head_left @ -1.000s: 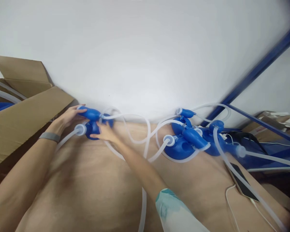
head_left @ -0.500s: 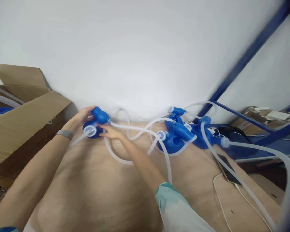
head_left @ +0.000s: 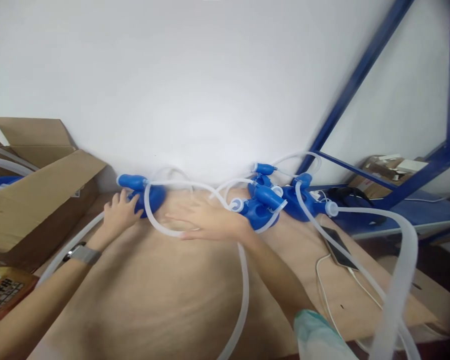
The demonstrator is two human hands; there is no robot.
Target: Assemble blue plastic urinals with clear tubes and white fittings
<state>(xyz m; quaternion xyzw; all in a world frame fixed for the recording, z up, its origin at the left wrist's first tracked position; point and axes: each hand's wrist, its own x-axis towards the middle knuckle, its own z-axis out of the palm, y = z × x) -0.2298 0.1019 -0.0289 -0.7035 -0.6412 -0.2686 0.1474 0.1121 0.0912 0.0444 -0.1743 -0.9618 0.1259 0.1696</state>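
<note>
Blue pump unit [head_left: 150, 195] sits at the far left corner of the bench [head_left: 153, 300], close against the white wall [head_left: 172, 75], with its bulb end pointing toward the left edge. The left hand [head_left: 120, 215] lies just on the near side of it, fingers loosely extended and their tips touching the blue body, not closed round it. A grey wristband [head_left: 84, 254] shows on that arm.

From the unit a clear tube [head_left: 155, 224] loops out toward the near edge and curves rightward along the bench. The right hand [head_left: 206, 220] is over that loop, palm down and fingers spread flat, well to the right of the unit and apart from it; the tube passes under its fingers and runs on toward the near edge.

Just beyond the right hand, along the far edge, a cluster of more blue units [head_left: 262, 207] lies tangled with its own tubes. A phone [head_left: 335, 246] rests near the right edge, screen up, with a white cable [head_left: 322, 290] trailing from it. An open cardboard box [head_left: 37, 195] stands off the left edge, and a blue rack frame [head_left: 354, 82] rises at the far right.
</note>
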